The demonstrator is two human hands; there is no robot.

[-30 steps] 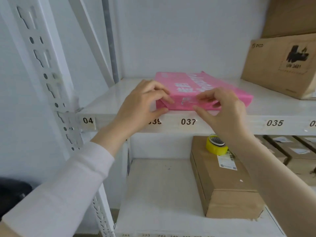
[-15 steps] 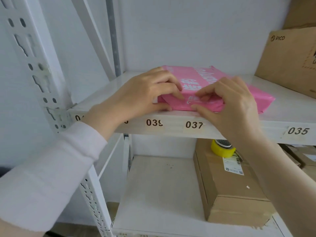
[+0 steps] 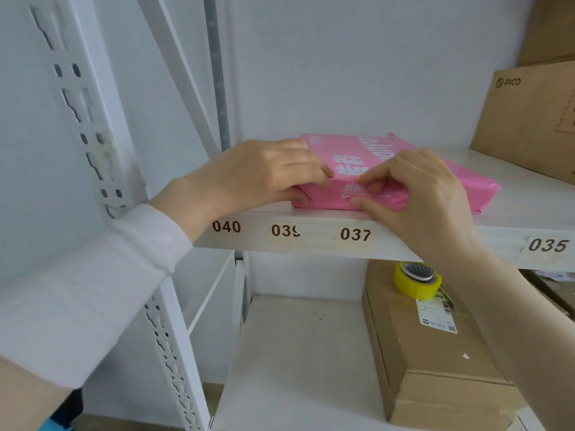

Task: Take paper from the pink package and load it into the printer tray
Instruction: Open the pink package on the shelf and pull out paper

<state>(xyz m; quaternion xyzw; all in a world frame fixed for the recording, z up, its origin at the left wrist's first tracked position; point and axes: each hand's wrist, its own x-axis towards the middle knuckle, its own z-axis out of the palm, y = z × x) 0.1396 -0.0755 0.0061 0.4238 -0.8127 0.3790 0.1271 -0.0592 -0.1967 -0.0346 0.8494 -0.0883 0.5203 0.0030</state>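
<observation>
Pink package [image 3: 357, 157] under both hands [image 3: 267, 175]

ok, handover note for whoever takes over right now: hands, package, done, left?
Left hand: gripping the near left corner of the flat pink plastic-wrapped paper package, fingers on top, thumb on its front edge.
Right hand: pinching the wrapper at the package's near end.
Package: lying flat on the white metal shelf, above labels 039 and 037. Whether the wrapper is open cannot be told.
Done: package reached and held.
Left: open it, take paper out, load the printer tray. No printer in view.
</observation>
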